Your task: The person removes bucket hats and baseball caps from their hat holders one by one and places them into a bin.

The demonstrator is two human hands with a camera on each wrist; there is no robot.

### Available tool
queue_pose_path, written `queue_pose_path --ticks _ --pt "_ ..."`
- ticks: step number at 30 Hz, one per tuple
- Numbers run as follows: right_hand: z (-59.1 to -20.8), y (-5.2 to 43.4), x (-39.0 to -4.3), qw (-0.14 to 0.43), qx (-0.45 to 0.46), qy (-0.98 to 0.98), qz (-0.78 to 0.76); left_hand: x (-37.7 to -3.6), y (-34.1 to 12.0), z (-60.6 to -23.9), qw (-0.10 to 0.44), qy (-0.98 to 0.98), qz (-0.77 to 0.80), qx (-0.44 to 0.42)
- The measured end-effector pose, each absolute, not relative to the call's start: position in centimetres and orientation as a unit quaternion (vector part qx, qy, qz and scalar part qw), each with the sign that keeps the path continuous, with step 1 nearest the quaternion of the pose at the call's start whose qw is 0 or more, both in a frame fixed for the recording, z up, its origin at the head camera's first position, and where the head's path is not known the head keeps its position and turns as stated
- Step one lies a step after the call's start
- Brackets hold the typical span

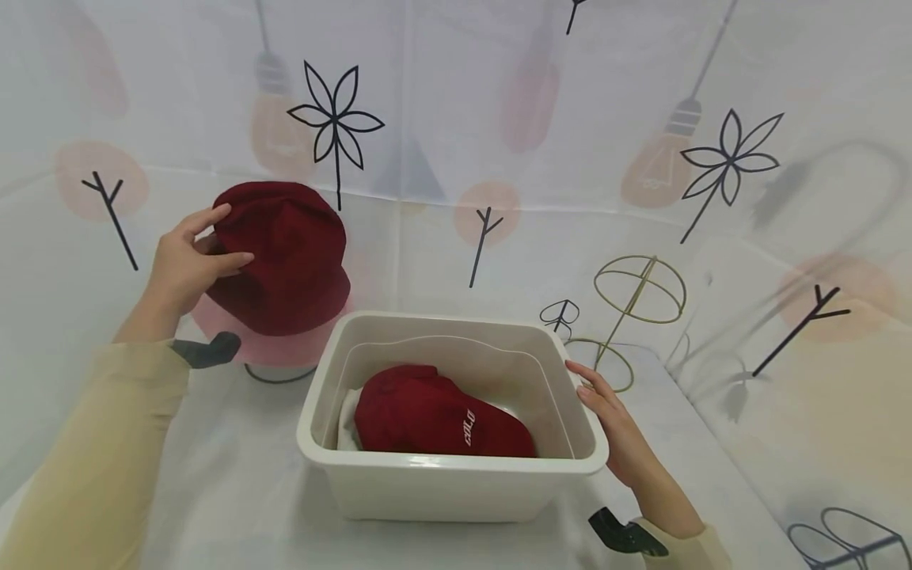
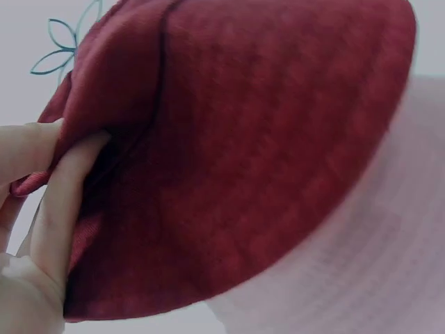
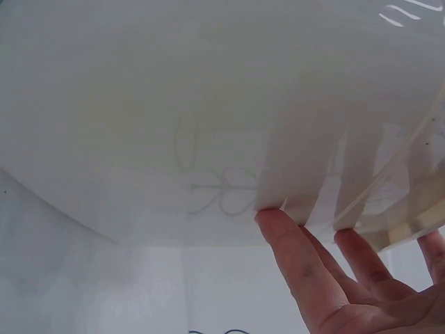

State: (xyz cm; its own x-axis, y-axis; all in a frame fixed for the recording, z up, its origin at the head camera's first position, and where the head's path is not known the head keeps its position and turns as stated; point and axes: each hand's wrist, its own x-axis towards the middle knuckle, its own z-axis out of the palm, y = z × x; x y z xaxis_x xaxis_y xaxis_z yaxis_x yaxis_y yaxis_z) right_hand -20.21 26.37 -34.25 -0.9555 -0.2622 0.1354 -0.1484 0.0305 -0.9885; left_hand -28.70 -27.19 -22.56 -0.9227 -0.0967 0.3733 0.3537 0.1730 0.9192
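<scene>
At upper left, the left hand (image 1: 187,265) pinches the red hat (image 1: 285,257) on its stand; lower right, the right hand's (image 1: 618,431) straight fingers steady the bin (image 1: 456,483).

table (image 1: 235,483): white cloth | bin (image 1: 456,483) | wire stands (image 1: 627,317)

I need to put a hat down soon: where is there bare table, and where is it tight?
Bare cloth lies in front of the bin, left of it below the dark red hat, and right of the right hand. It is crowded behind the bin's right corner by the wire stand.
</scene>
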Motion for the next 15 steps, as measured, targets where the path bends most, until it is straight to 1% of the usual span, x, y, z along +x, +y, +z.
queue_pose_path --ticks 3,6,12,15 --pt "-34.2 26.4 -20.2 0.041 -0.144 0.716 -0.682 -28.6 -26.9 -21.5 0.176 -0.684 -0.7 -0.104" --pt "-34.2 26.4 -20.2 0.042 -0.146 0.716 -0.682 -28.4 -26.5 -20.7 0.184 -0.652 -0.726 -0.117" --pt "-34.1 26.4 -20.1 0.043 -0.145 0.716 -0.682 -27.9 -25.9 -19.7 0.207 -0.608 -0.752 -0.149" --pt "-34.1 26.4 -20.1 0.043 -0.144 0.717 -0.681 -27.6 -25.7 -19.3 0.21 -0.594 -0.759 -0.163"
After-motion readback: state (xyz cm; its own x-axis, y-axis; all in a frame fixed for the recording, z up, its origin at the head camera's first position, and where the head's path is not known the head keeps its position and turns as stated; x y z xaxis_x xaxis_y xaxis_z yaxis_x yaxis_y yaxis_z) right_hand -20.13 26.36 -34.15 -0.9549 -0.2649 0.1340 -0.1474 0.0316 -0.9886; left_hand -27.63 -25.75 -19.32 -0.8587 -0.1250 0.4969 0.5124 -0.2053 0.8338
